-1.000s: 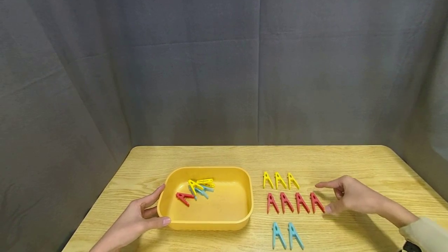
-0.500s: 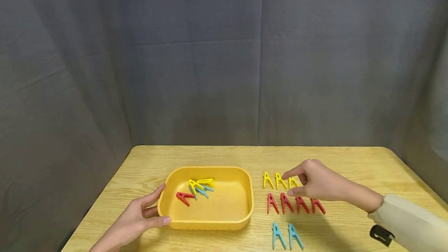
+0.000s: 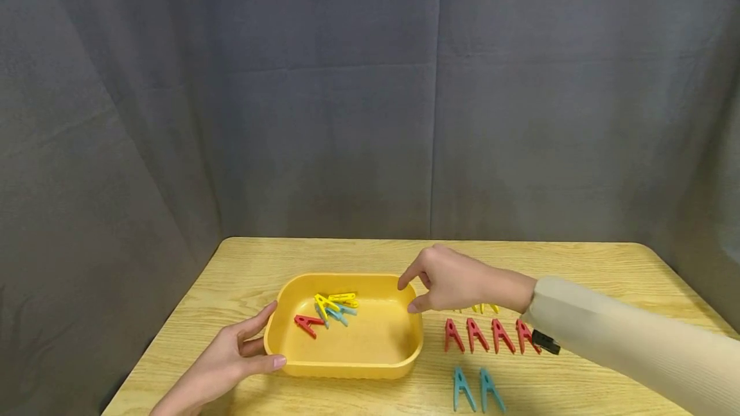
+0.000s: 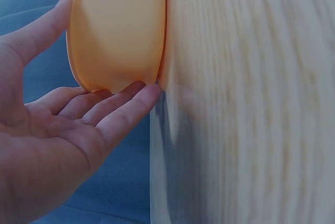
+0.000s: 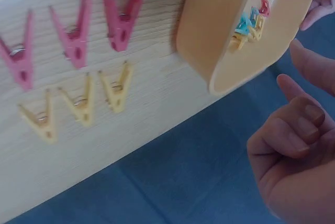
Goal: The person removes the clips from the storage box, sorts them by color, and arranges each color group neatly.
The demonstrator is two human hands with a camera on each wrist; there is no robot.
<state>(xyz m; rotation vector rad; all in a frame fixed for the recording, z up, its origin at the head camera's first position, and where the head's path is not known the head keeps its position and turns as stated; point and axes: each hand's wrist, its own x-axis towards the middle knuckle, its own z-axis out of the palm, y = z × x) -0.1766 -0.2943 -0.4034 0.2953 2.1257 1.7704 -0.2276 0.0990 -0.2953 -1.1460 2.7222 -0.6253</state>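
Observation:
A yellow plastic basin (image 3: 347, 370) stands on the table, with several red, yellow and blue clothespins (image 3: 326, 308) lying in its left part. My left hand (image 3: 228, 358) holds the basin's left end, thumb at the front corner and fingers along the side. Over the basin's right rim hovers my right hand (image 3: 451, 278), thumb and index finger apart with nothing between them; its other fingers are curled in. Right of the basin lie rows of clothespins: red ones (image 3: 476, 336) in the middle, two blue ones (image 3: 462, 390) in front. Yellow ones (image 5: 78, 101), partly hidden by my right hand in the head view, lie behind.
The wooden table (image 3: 613, 275) has rounded far corners. A grey curtain (image 3: 324, 146) hangs behind it and along both sides. My right sleeve (image 3: 624, 339) reaches across the right part of the table, a dark clip-like piece (image 3: 545, 341) under its cuff.
My right hand has moved left from beside the red row, over the yellow clothespins, to the basin's right rim. My left hand keeps its place on the basin.

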